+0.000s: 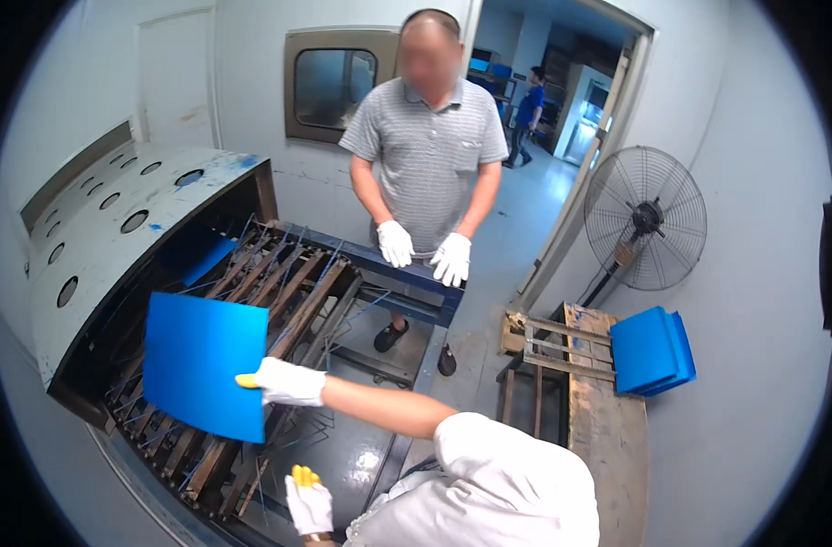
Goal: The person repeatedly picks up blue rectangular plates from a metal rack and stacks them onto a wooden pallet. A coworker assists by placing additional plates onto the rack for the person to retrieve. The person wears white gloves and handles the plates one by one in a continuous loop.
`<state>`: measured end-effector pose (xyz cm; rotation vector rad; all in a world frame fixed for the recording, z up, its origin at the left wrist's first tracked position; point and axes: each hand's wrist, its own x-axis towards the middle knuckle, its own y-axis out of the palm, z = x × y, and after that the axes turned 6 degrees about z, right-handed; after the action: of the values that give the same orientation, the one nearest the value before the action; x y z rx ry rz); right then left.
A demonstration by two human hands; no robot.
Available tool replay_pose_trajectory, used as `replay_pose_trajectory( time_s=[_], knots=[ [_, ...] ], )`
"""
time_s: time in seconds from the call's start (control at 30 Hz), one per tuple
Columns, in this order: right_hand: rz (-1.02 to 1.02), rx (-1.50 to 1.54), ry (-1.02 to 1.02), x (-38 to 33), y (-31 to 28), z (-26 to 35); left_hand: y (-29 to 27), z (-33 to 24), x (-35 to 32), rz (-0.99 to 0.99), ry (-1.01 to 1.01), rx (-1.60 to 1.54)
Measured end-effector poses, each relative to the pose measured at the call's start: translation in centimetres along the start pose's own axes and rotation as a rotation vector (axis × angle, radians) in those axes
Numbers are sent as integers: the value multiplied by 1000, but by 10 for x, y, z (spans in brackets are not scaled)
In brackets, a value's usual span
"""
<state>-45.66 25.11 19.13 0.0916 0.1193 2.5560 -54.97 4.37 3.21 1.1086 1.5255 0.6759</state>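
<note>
My right hand, in a white glove with yellow fingertips, grips the right edge of a thin, flat blue panel, its thumb on the upper face. The panel is over the slatted conveyor, near the mouth of the oven-like housing; I cannot tell if it touches the slats. Lower down, my gloved left hand is apart from the panel, fingers stretched out and holding nothing. Another blue panel lies partly inside the housing.
The housing has round holes on top. Across the conveyor a person rests gloved hands on its blue frame. At right, blue panels lie on a wooden bench beside a standing fan. Another person is beyond the doorway.
</note>
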Motion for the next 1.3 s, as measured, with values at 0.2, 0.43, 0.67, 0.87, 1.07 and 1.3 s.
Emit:
replay_pose_trajectory(
  time_s=[0.2,0.43,0.67,0.87,1.07,1.3],
  knots=[
    [-277,-331,-46,-171,-68,23,122,9,11,245,110,90],
    [-360,-1230,-339,-344,-99,35,220,107,47,617,-161,46],
    [-729,-1553,-60,-500,-118,35,263,266,85,702,-522,16],
    [-877,-1575,111,-583,-122,7,256,353,88,612,-701,8],
    [-1092,-834,378,-663,-117,-5,247,430,73,454,-901,78],
    [-1761,-100,301,-776,-146,-64,196,478,39,290,-977,283]
  ],
)
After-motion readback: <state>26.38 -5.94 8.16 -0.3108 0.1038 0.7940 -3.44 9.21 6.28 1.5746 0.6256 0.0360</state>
